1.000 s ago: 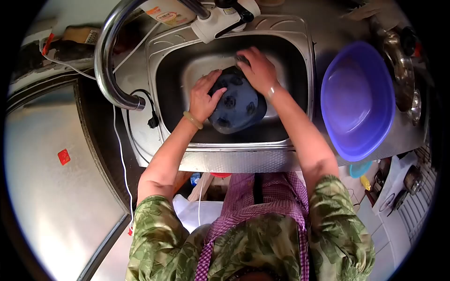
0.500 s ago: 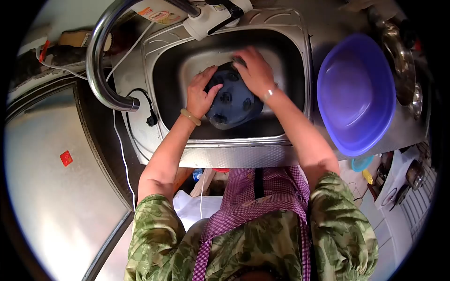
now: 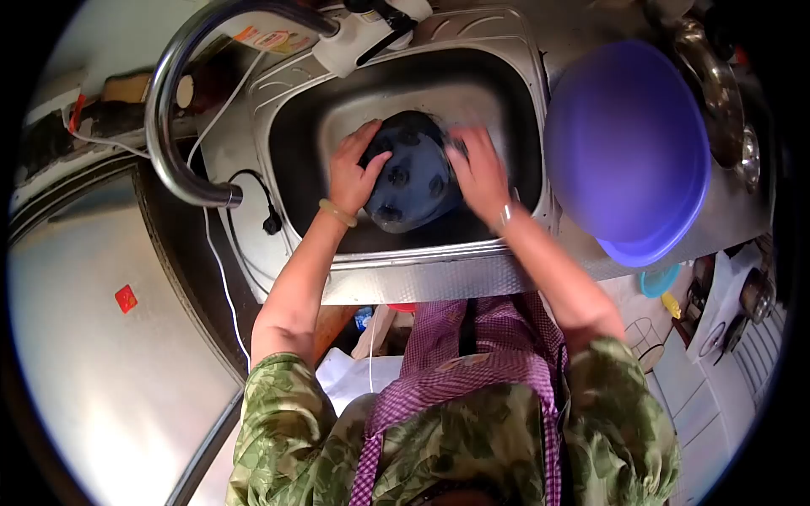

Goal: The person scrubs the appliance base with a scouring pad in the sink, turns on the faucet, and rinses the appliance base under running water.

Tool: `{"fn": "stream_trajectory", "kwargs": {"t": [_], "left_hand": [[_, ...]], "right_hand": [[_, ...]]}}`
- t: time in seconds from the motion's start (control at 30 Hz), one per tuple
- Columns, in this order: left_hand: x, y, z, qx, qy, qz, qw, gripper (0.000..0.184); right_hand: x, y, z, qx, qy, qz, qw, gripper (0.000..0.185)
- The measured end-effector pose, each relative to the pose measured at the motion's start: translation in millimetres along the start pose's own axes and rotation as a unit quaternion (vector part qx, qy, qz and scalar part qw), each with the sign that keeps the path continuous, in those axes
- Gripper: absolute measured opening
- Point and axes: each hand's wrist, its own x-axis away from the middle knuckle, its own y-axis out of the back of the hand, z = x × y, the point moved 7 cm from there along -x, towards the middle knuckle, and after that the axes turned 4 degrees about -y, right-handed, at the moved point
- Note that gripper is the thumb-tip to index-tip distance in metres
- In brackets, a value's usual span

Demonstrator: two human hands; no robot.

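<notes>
A dark blue-grey rounded object [image 3: 413, 181] with several dark round spots on its face lies tilted in the steel sink [image 3: 337, 253]. Its exact kind I cannot make out. My left hand [image 3: 354, 169] grips its left edge, the thumb lying over the face and the fingers along the upper rim. At the object's right edge is my right hand [image 3: 483, 173], its fingertips smeared by motion. Whether a small scrubber or anything else sits under those fingertips is unclear.
A curved metal faucet [image 3: 156, 110] arches at the sink's left, near a black plug [image 3: 271, 221] with its cord. To the right stands a purple plastic basin [image 3: 633, 152]. Metal lids or pans [image 3: 717, 93] are beyond it, and a metal counter edge [image 3: 422, 280] runs in front.
My right hand has moved from the object's upper edge down and right to its right side. My left hand keeps its hold. The whole view has shifted slightly.
</notes>
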Motion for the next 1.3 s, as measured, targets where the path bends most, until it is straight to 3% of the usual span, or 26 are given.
{"fn": "stream_trajectory", "kwargs": {"t": [0.03,0.1,0.2,0.3,0.33,0.43,0.53,0.63,0.67,0.77,0.8,0.93,1.03,1.1,1.2,1.23,1.3], "left_hand": [[1.8,-0.9,1.0,0.004,0.0,-0.001,1.0,0.05],[-1.1,-2.2,1.2,0.024,0.008,-0.004,1.0,0.05],[5.8,-4.7,1.6,0.007,0.006,0.006,1.0,0.051],[-1.7,3.1,10.1,0.008,0.013,0.013,1.0,0.052],[0.6,0.5,10.2,0.023,0.028,0.013,0.999,0.052],[11.6,-5.6,26.9,-0.04,0.017,0.044,0.998,0.052],[2.7,-6.6,7.4,0.005,0.009,0.019,1.0,0.052],[-4.8,-3.8,6.9,0.025,0.003,0.008,1.0,0.052],[-4.3,-3.6,7.3,0.036,0.008,0.004,0.999,0.052],[-3.2,-3.7,5.8,0.038,0.007,0.005,0.999,0.053],[-2.2,-3.4,6.9,0.032,0.003,0.007,0.999,0.053],[-2.4,-4.7,9.2,-0.01,-0.038,0.011,0.999,0.051],[-2.9,-5.7,6.5,-0.044,-0.035,0.035,0.998,0.051],[-6.2,-1.0,4.6,0.013,0.012,0.031,0.999,0.053],[-2.9,3.9,-2.3,-0.073,-0.051,0.047,0.995,0.067],[7.2,15.5,3.8,-0.031,0.03,-0.049,0.998,0.073],[55.5,20.7,2.5,0.058,0.186,-0.228,0.954,0.085]], "right_hand": [[26.1,2.1,-10.6,-0.036,-0.067,0.002,0.997,0.029],[22.6,-0.4,-26.3,-0.056,-0.085,-0.025,0.994,0.031],[-24.3,-47.5,-114.1,-0.029,-0.176,0.051,0.983,0.033],[-25.8,-87.0,-162.3,-0.041,-0.354,0.123,0.926,0.031],[-27.7,-79.7,-152.9,-0.046,-0.37,0.091,0.923,0.03],[-46.7,-40.7,-42.0,-0.239,-0.128,0.018,0.962,0.031],[-70.0,-60.8,-95.9,-0.137,-0.12,0.033,0.983,0.036],[-47.8,-78.3,-158.9,-0.01,-0.301,0.084,0.95,0.038],[-37.4,-79.2,-160.6,-0.014,-0.322,0.06,0.945,0.038],[-46.9,-32.1,-48.1,-0.2,-0.081,-0.001,0.976,0.036],[-58.9,-32.7,-33.0,-0.161,-0.041,0.019,0.986,0.035],[-58.6,-71.2,-122.7,-0.053,-0.214,0.048,0.974,0.034],[-17.8,-37.7,-94.5,-0.139,-0.168,0.009,0.976,0.035],[-18.8,-1.6,-15.3,-0.125,-0.053,0.022,0.991,0.035],[-39.3,-0.8,23.4,-0.061,0.078,0.03,0.995,0.037],[-48.5,-6.9,29.4,-0.034,0.11,0.034,0.993,0.038],[-73.4,-30.6,41.5,0.027,0.143,0.124,0.982,0.037]]}}
